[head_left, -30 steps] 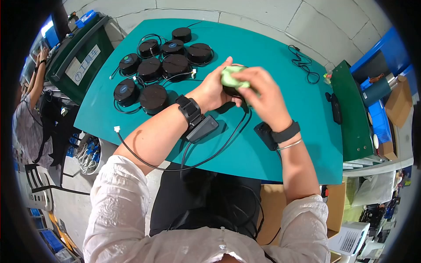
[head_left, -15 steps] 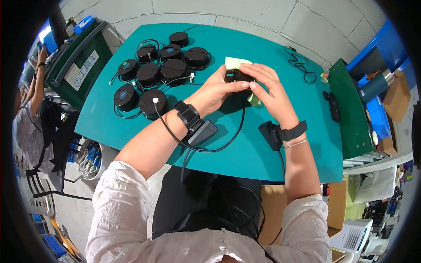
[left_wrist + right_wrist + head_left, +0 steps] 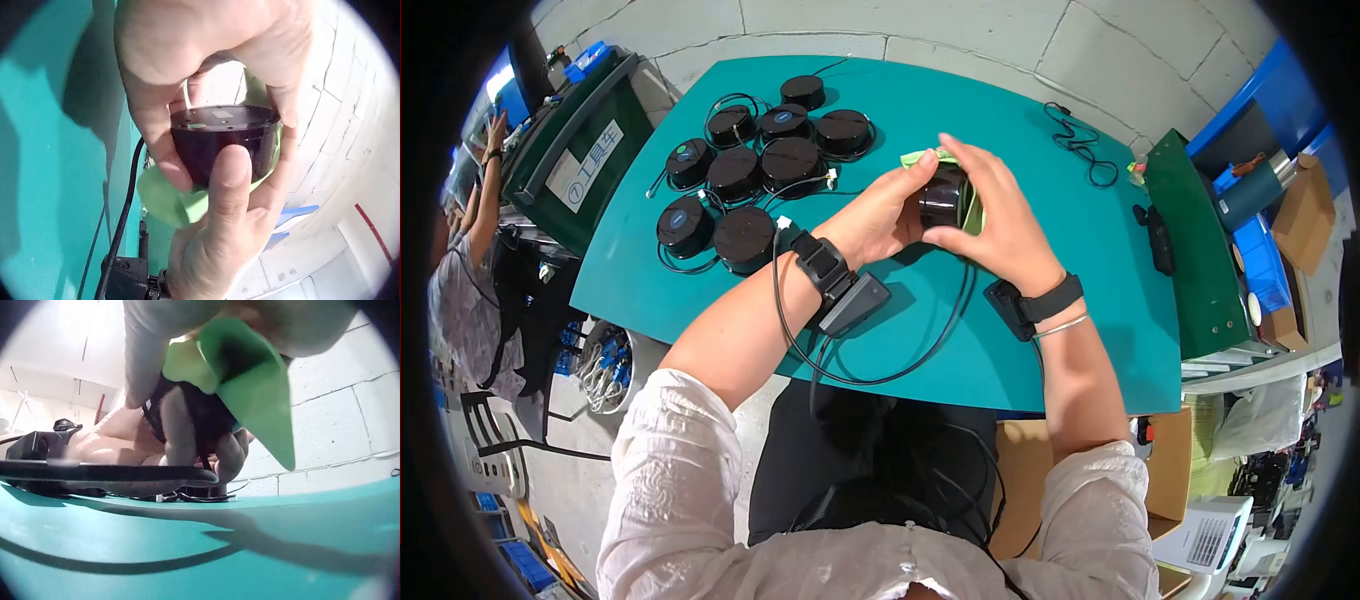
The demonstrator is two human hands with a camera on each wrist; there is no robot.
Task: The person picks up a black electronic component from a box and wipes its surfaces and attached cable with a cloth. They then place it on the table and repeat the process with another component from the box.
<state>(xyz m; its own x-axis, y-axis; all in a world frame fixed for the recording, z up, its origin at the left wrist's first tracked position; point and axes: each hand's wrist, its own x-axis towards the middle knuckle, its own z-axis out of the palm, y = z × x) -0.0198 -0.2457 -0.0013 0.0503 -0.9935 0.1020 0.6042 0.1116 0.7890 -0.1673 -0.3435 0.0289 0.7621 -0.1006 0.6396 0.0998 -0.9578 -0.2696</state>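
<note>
A round black device (image 3: 943,200) is held between both hands above the teal table (image 3: 880,340). The left hand (image 3: 880,218) grips its left side, its thumb near the upper edge. The right hand (image 3: 1000,222) holds the other side, with a light green cloth (image 3: 974,214) between palm and device. In the left wrist view the device (image 3: 225,147) shows a flat face with a small pale label, and the cloth (image 3: 169,197) hangs below it. The right wrist view shows the cloth (image 3: 256,394) draped under the right palm. A black cable (image 3: 920,357) loops from the device toward the left forearm.
Several round black devices (image 3: 792,165) with cables stand at the table's back left. A coiled black cable (image 3: 1090,150) lies at the back right. A green cart (image 3: 550,160) is beyond the left edge; a person (image 3: 470,270) is there. Blue bins (image 3: 1260,262) are at right.
The device has been turned so its side shows. The cloth has shifted from its top to the right hand's side. The cable's white connector has swung from the left forearm to beside the devices.
</note>
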